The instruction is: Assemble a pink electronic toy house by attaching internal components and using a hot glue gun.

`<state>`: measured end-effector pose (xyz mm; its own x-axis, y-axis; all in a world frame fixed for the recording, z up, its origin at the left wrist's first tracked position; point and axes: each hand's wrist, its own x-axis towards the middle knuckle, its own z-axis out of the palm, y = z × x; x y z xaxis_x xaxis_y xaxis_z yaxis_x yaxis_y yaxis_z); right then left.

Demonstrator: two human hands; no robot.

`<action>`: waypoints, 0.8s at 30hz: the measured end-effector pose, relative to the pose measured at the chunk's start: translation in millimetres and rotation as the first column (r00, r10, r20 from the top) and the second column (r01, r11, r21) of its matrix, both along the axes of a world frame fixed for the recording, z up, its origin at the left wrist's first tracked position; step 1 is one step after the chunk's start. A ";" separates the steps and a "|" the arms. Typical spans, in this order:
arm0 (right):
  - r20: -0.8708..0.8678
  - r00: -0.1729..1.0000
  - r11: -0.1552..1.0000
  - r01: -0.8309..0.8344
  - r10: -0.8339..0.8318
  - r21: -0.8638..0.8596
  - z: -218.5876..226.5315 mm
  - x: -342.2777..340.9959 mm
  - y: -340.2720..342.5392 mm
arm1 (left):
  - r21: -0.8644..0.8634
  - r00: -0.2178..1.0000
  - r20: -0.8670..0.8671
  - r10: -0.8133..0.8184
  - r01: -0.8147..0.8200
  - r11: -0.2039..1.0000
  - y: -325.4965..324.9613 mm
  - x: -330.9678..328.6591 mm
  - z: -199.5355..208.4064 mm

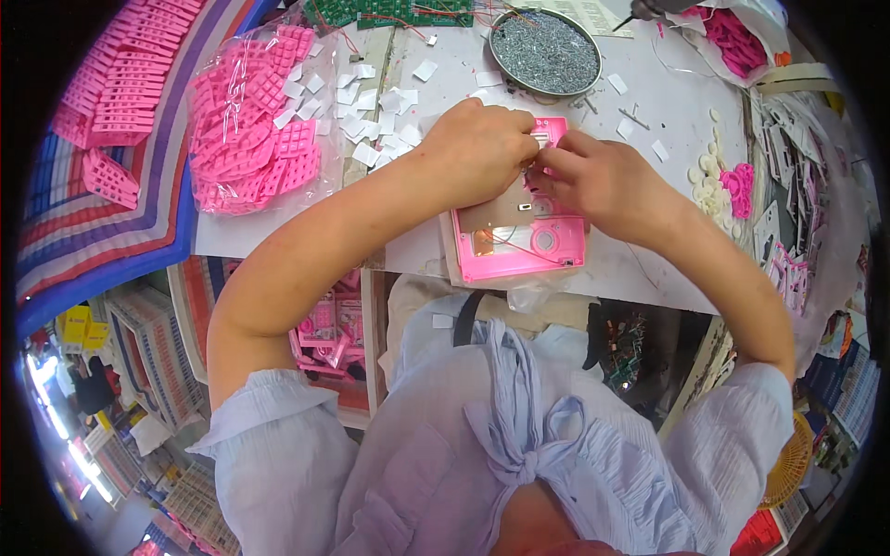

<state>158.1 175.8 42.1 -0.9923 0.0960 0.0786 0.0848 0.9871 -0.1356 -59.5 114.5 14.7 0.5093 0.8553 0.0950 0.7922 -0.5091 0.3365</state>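
A pink plastic housing point(573, 248), open side up, lies on the white table in front of me. Inside it are a brown board point(491, 215), thin wires and a round speaker-like ring point(544, 240). My left hand point(484, 153) bends over the housing's far part, its fingers curled and pinched together. My right hand point(604, 181) reaches in from the other side, fingers also bent and pinched. The fingertips of both hands nearly meet above the housing. Whatever small part they grip there is hidden by the fingers.
Beyond the hands stands a round tin of small screws point(545, 54). White paper squares point(366, 111) lie scattered. At left sits a clear bag of pink keypads point(255, 130); farther left are stacked pink pieces point(139, 83). Green circuit boards point(394, 13) lie behind. An electric screwdriver tip point(630, 20) hangs far right.
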 end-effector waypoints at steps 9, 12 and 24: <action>-0.022 1.000 0.970 0.006 -0.012 -0.245 3.1 2.4 11.6 | 0.000 0.850 0.484 0.207 -0.237 0.972 -22.8 -28.2 9.9; -0.106 0.992 0.979 0.053 -0.074 -0.196 -3.7 6.4 -3.5 | 0.021 0.795 0.524 0.305 -0.370 0.929 -29.5 -47.4 3.2; -0.016 0.982 0.941 0.178 -0.190 -0.287 11.0 -3.8 -8.1 | -0.233 0.771 0.318 0.552 -0.501 0.834 -14.7 -46.9 2.4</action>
<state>154.3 167.6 53.1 -0.9515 0.3010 0.0633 0.2494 0.8754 -0.4142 -106.4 99.8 17.1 -0.0733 0.9960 0.0502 0.7333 0.0197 0.6796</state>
